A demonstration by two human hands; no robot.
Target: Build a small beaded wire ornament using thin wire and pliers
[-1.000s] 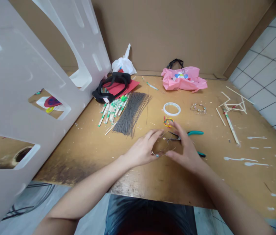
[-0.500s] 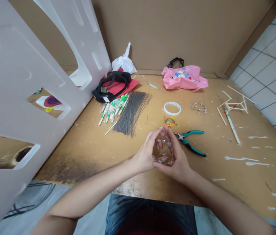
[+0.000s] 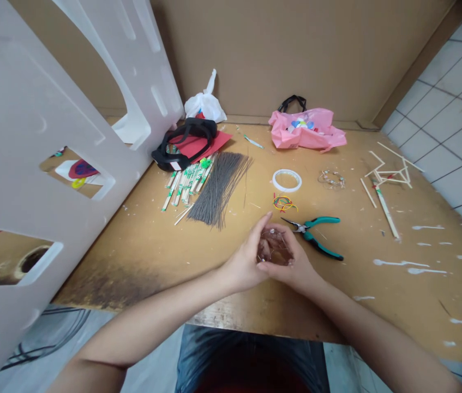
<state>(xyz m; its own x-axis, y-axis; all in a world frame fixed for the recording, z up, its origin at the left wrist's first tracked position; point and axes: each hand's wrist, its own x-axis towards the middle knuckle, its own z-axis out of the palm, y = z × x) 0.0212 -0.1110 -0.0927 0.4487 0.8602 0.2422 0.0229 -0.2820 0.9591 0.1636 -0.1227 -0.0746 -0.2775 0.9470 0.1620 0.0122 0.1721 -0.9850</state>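
Between my two hands is a small ring of thin wire strung with clear beads [image 3: 272, 232], held above the front of the table. My left hand [image 3: 249, 256] curls round its left side, and my right hand [image 3: 296, 259] wraps the right side with the thumb along the lower edge. Fingers cover much of the ring. Just beyond my right hand lie long-nose pliers [image 3: 323, 251] with teal handles, jaws apart. Behind them are a tangle of coloured bands [image 3: 285, 204] and a white tape roll [image 3: 287, 180]. A second beaded wire ring [image 3: 331, 179] rests further right.
Grey wire lengths [image 3: 216, 191] and wrapped chopsticks [image 3: 177, 188] lie left, beside a black headset strap [image 3: 165, 158] on red card. A pink bag [image 3: 308, 131] and white bag [image 3: 206, 105] stand behind. A stick frame [image 3: 394, 176] lies right; a white plastic panel [image 3: 91, 98] rises left.
My right-hand fingers have drawn lower and bent more round the beaded ring. The ring has tilted and shows less. The pliers' jaws are now uncovered.
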